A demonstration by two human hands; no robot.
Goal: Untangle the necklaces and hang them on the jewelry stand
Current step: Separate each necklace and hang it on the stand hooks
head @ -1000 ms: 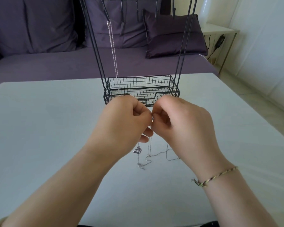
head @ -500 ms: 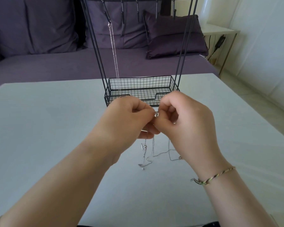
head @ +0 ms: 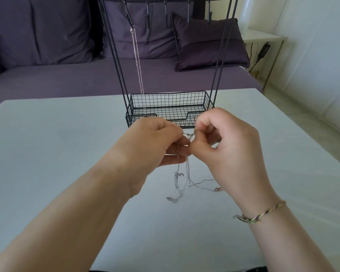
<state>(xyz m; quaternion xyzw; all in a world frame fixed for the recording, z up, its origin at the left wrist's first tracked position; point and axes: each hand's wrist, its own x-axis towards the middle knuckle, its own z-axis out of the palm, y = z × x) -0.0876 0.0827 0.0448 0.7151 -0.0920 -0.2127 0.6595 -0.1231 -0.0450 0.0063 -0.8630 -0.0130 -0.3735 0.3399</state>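
A home living room: a purple sofa with matching cushions beyond the white table's far edge, side table beside it.

We held a knot of thin silver necklaces above the pale table, our left hand and right hand close together, each pinching the chains between thumb and fingertips. A short stretch of chain ran between the two pinches. Loose ends hung down and trailed on the table. Just behind our hands stood the black wire jewelry stand, its basket on the table; a single necklace hung from a hook at its top left, down into the basket. A woven bracelet circled our right wrist. A purple sofa lay beyond.
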